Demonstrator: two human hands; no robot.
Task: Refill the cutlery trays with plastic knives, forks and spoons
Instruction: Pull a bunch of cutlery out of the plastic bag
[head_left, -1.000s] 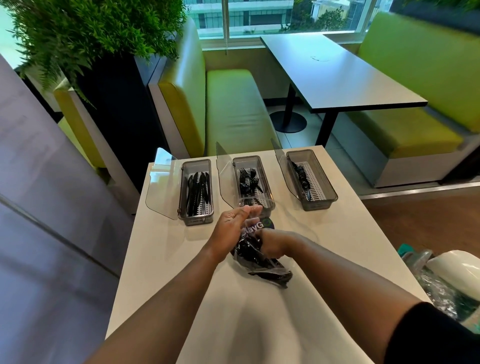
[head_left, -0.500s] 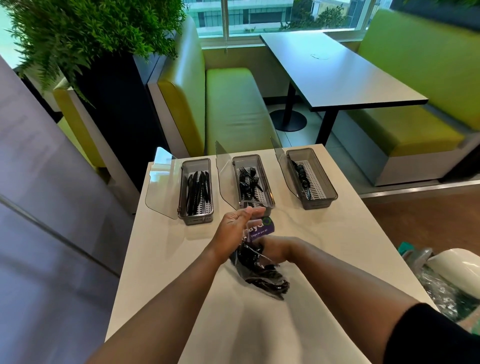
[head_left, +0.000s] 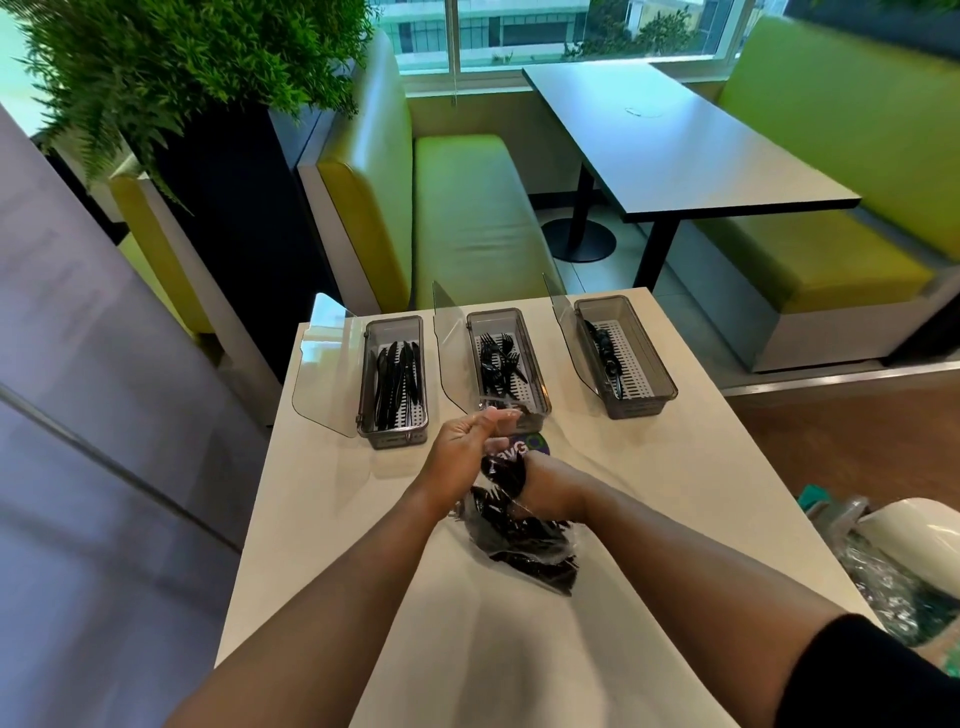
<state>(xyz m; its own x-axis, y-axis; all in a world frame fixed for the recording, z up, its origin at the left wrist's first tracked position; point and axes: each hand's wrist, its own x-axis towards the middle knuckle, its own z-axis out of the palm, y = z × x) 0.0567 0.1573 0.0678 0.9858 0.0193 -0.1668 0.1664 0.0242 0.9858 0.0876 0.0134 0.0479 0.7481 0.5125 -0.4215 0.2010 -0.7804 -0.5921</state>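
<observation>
Three trays stand in a row on the white table (head_left: 649, 467), lids propped open: the left tray (head_left: 393, 382) holding knives, the middle tray (head_left: 506, 364) a few forks, the right tray (head_left: 623, 356) only a piece or two along its left wall. Just in front of the middle tray, a person works a clear bag (head_left: 519, 540) of black cutlery. The left hand (head_left: 465, 452) pinches the bag's top edge, fingers closed on the plastic; the right hand (head_left: 543, 486) is buried in or wrapped around the bag's neck, and whether it is clamped on cutlery or only on the film cannot be told. Over the past second the bag's lower end has slid nearer the person while the left hand kept its pinch high, stretching the mouth open. That suggests the pack is being opened or reached into, with no new cutlery in any tray yet. Which kind the bag holds cannot be made out.
</observation>
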